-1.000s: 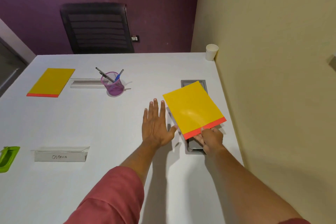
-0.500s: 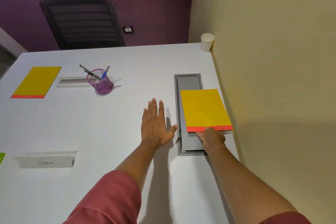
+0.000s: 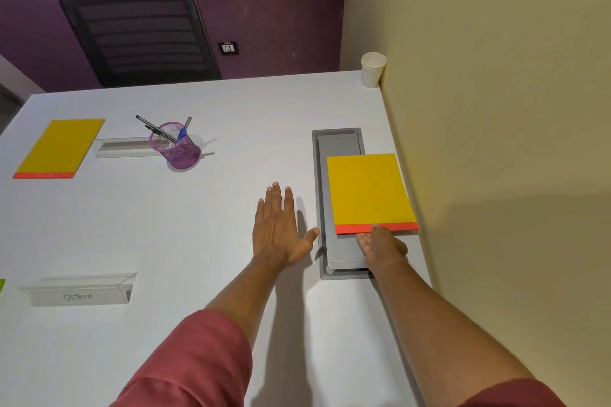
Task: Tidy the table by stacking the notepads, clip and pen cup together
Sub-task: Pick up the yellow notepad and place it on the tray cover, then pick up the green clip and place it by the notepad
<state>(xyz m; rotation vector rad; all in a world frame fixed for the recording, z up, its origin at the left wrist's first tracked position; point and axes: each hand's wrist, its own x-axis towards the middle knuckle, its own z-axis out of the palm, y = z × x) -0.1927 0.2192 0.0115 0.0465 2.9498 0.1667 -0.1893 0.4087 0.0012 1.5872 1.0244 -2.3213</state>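
Item: my right hand (image 3: 383,246), fingers grasping the near notepad (image 3: 370,192) at its red edge; left hand (image 3: 281,231) lying released, flat on the worktop (image 3: 198,225).

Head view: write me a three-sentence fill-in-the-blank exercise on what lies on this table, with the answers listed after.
1. The right hand touches the ____ strip of the near yellow notepad.
2. The left hand lies ____ on the white table.
3. The purple mesh pen cup stands to the ____ of the far yellow notepad.

Answers: red; flat; right
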